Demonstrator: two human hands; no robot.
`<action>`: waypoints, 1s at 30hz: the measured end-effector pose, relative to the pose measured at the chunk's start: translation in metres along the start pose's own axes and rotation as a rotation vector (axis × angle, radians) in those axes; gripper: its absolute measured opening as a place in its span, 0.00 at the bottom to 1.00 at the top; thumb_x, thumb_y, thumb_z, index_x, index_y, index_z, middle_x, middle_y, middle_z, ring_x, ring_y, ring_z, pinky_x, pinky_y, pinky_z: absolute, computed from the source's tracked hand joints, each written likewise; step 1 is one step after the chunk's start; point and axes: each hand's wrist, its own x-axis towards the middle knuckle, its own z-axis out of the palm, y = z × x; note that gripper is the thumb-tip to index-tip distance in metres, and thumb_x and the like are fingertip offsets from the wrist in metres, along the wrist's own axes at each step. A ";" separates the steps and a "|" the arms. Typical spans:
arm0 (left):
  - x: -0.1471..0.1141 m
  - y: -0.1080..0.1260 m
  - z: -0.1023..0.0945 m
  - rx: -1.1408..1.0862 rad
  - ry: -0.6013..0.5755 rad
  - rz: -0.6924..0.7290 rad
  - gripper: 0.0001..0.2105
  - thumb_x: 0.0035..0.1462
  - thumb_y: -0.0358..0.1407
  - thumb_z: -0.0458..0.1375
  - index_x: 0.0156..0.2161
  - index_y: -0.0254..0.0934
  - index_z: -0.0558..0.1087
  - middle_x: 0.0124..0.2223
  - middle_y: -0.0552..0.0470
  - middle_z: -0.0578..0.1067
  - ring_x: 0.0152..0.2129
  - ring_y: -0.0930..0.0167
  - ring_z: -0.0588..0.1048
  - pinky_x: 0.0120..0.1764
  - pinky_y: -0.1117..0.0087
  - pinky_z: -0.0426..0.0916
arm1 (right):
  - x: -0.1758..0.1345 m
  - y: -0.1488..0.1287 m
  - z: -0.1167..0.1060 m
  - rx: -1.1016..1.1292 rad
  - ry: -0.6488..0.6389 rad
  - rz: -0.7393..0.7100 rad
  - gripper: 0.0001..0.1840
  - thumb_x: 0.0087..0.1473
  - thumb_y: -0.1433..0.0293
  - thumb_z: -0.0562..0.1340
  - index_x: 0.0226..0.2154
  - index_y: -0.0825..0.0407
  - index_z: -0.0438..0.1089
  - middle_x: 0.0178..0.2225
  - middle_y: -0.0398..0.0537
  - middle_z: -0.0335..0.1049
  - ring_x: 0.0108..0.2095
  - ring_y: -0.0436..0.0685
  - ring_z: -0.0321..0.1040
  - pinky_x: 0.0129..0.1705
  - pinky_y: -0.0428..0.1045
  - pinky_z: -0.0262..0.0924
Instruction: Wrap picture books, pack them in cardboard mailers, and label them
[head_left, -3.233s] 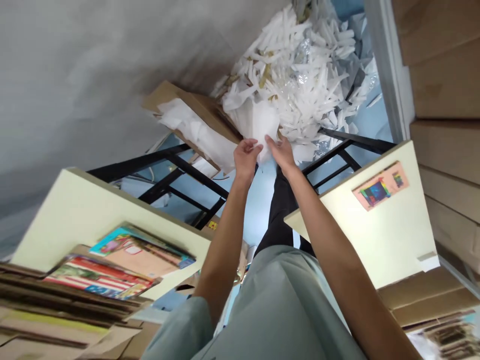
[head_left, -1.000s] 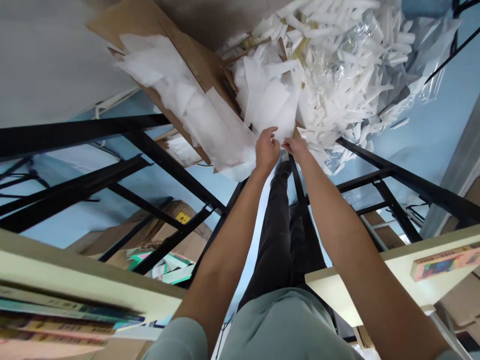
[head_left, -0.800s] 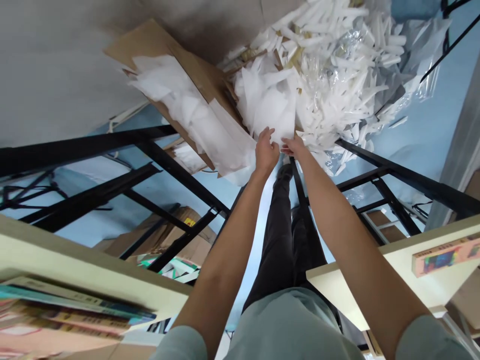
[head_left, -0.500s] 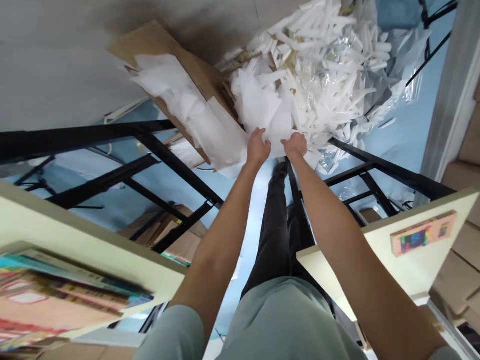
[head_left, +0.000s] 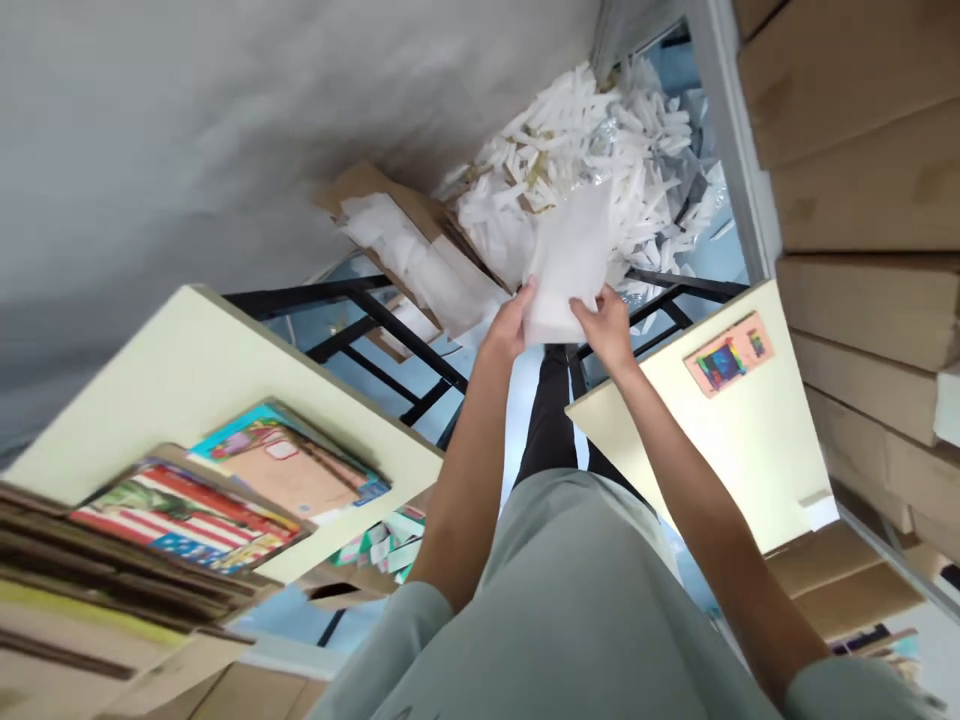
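My left hand (head_left: pixel 510 322) grips the left edge of a white sheet (head_left: pixel 568 250) that looks like thin packing foam. My right hand (head_left: pixel 607 328) pinches the same sheet near its lower right side, thumb on top. The sheet is held up in front of me, its far end overlapping a heap of white scraps (head_left: pixel 577 135). Just left of it, more white sheets (head_left: pixel 420 255) lie in an open cardboard box (head_left: pixel 367 180), and others (head_left: pixel 499 225) lie crumpled beside the box.
A cream tabletop (head_left: pixel 217 350) with stacked picture boards (head_left: pixel 289 460) is at my left. Another cream tabletop (head_left: pixel 739 450) bearing one small picture board (head_left: pixel 727 353) is at my right. Black metal legs (head_left: pixel 420 350) stand below. Cardboard boxes (head_left: pixel 862 180) are stacked along the right side.
Both hands have lifted the white sheet up from the pile, toward me. My view has risen and pulled back, showing more of the tabletops and the stacked boxes.
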 end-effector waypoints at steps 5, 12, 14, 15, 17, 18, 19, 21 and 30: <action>-0.107 0.048 0.045 0.017 -0.182 0.042 0.38 0.47 0.66 0.80 0.51 0.38 0.82 0.48 0.37 0.89 0.52 0.46 0.88 0.56 0.46 0.87 | -0.121 0.040 -0.094 0.356 0.121 0.004 0.23 0.55 0.50 0.74 0.47 0.47 0.77 0.50 0.57 0.88 0.53 0.73 0.84 0.60 0.67 0.80; -0.201 0.007 0.153 0.333 -0.407 0.047 0.29 0.49 0.58 0.81 0.48 0.40 0.85 0.50 0.41 0.89 0.51 0.47 0.88 0.54 0.46 0.86 | -0.232 0.161 -0.152 0.539 0.419 0.207 0.33 0.50 0.44 0.76 0.51 0.47 0.78 0.51 0.59 0.87 0.53 0.75 0.84 0.60 0.72 0.80; -0.209 -0.028 0.183 0.434 -0.405 0.083 0.26 0.51 0.57 0.79 0.46 0.39 0.86 0.50 0.41 0.89 0.53 0.49 0.88 0.56 0.48 0.85 | -0.249 0.201 -0.156 0.556 0.524 0.227 0.30 0.55 0.44 0.73 0.50 0.46 0.78 0.51 0.58 0.87 0.53 0.73 0.84 0.60 0.70 0.80; -0.213 -0.047 0.196 0.478 -0.398 0.097 0.25 0.52 0.56 0.78 0.46 0.39 0.86 0.49 0.42 0.89 0.54 0.49 0.88 0.57 0.49 0.84 | -0.256 0.221 -0.157 0.573 0.563 0.238 0.29 0.57 0.44 0.71 0.51 0.46 0.78 0.50 0.57 0.87 0.52 0.72 0.84 0.59 0.68 0.80; -0.220 -0.088 0.219 0.554 -0.387 0.088 0.23 0.54 0.55 0.76 0.45 0.39 0.86 0.48 0.42 0.90 0.55 0.50 0.87 0.57 0.50 0.84 | -0.265 0.261 -0.158 0.615 0.619 0.268 0.29 0.58 0.48 0.70 0.55 0.46 0.77 0.49 0.56 0.87 0.50 0.69 0.84 0.58 0.65 0.81; -0.225 -0.108 0.227 0.587 -0.378 0.071 0.21 0.55 0.54 0.76 0.44 0.39 0.86 0.47 0.42 0.90 0.54 0.50 0.87 0.57 0.50 0.84 | -0.269 0.281 -0.160 0.624 0.643 0.290 0.28 0.59 0.50 0.70 0.57 0.46 0.76 0.49 0.56 0.87 0.50 0.67 0.85 0.58 0.64 0.81; -0.230 -0.128 0.235 0.617 -0.365 0.053 0.20 0.56 0.53 0.75 0.43 0.40 0.86 0.47 0.43 0.90 0.54 0.50 0.87 0.57 0.50 0.84 | -0.271 0.300 -0.162 0.614 0.667 0.315 0.27 0.60 0.53 0.70 0.58 0.47 0.76 0.49 0.56 0.87 0.50 0.66 0.85 0.58 0.63 0.80; -0.242 -0.161 0.244 0.672 -0.331 0.040 0.18 0.58 0.51 0.74 0.44 0.40 0.86 0.48 0.42 0.90 0.55 0.50 0.87 0.58 0.50 0.84 | -0.275 0.335 -0.169 0.539 0.708 0.361 0.22 0.63 0.56 0.68 0.56 0.47 0.77 0.52 0.57 0.86 0.54 0.65 0.84 0.60 0.61 0.79; -0.289 -0.189 0.239 0.901 -0.492 -0.338 0.33 0.53 0.69 0.76 0.38 0.38 0.85 0.41 0.34 0.89 0.34 0.52 0.89 0.43 0.51 0.88 | -0.273 0.416 -0.224 0.303 0.657 0.306 0.16 0.65 0.70 0.65 0.54 0.48 0.79 0.58 0.57 0.84 0.58 0.67 0.81 0.69 0.67 0.74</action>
